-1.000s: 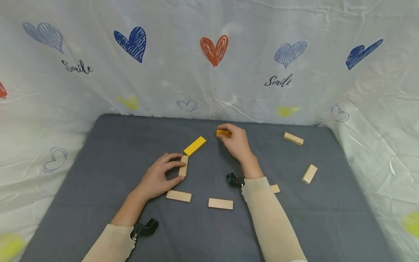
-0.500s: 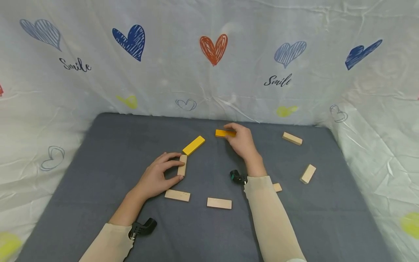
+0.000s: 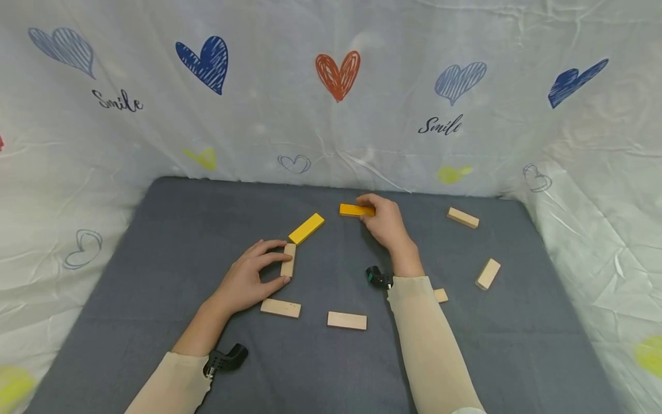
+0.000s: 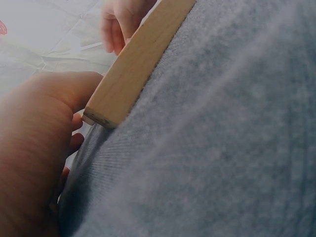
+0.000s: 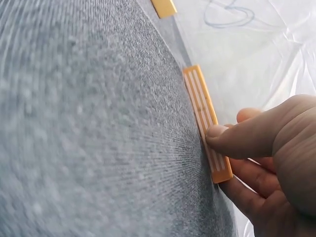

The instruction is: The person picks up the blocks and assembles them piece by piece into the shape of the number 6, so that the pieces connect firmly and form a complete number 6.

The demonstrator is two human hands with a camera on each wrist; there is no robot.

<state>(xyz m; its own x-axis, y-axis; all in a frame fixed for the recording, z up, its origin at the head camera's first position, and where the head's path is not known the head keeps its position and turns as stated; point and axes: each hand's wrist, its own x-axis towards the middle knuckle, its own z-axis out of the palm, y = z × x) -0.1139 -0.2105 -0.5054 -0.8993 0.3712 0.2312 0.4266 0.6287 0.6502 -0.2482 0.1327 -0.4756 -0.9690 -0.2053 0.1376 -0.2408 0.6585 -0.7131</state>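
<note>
At the left of the group, my left hand holds a plain wooden block lying on the grey cloth, thumb at its near end and fingertips at its far end and side. Just beyond that block's far end lies a yellow block, set at a slant. Farther back, my right hand pinches the right part of another yellow block. The right wrist view shows the thumb on that block's pale-striped side, with fingers behind it.
Two plain blocks, one left and one right, lie near the front. Another block shows partly past the right sleeve. Two more lie at right, a far one and a nearer one. A heart-printed white curtain hangs behind.
My right hand has shifted right along the back yellow block, so more of its left part shows. My left hand keeps its place on the plain block.
</note>
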